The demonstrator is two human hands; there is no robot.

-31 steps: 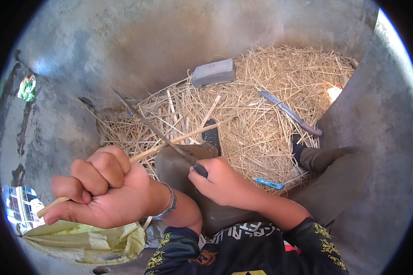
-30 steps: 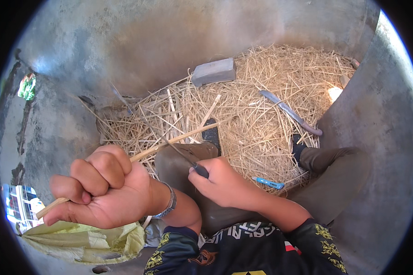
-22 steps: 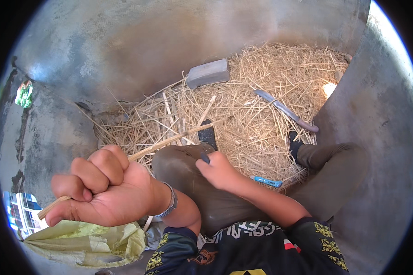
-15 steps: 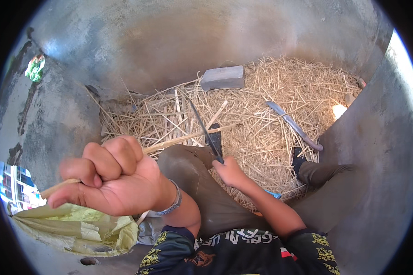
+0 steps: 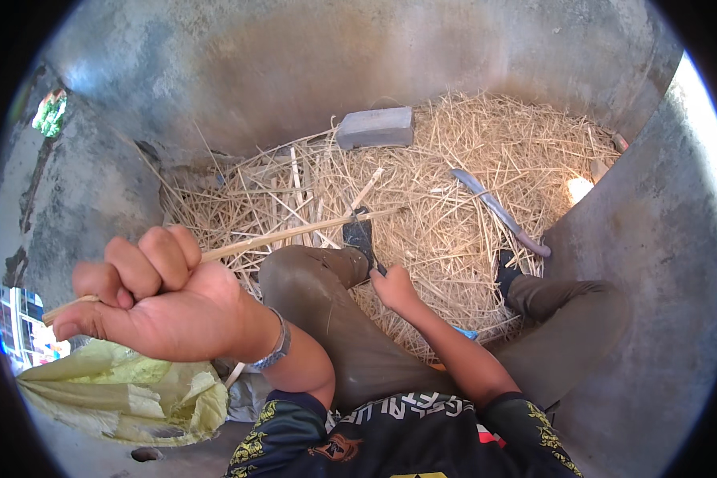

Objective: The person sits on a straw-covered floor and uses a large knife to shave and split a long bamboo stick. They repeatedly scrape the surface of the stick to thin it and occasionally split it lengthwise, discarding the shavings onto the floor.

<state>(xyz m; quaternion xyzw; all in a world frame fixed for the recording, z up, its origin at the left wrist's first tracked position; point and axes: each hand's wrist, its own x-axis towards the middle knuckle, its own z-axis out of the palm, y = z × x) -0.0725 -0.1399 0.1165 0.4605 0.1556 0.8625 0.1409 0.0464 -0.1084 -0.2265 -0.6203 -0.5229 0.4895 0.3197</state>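
My left hand [image 5: 147, 291], raised at the left with a metal-band watch [image 5: 279, 342] on its wrist, is closed around a long thin wooden strip [image 5: 295, 233]. One end of the strip pokes out past my thumb; the rest slants up and right above my bent knee. Lower and nearer the middle, my right hand [image 5: 396, 288] is wrapped around the dark handle of a knife [image 5: 381, 269]. The blade is hard to make out against my dark shoe [image 5: 358, 233]. Strip and right hand are apart.
Loose straw and wood shavings [image 5: 470, 239] cover the floor. A curved blade with a handle [image 5: 498, 211] lies at the right, a grey block [image 5: 376, 127] against the far wall [image 5: 358, 64]. A yellowish sack [image 5: 135, 398] lies at lower left. Concrete walls curve around me.
My left hand has shifted left and slightly up with the strip. The knife's blade, plain to see before, is now barely visible; my right hand is tilted differently.
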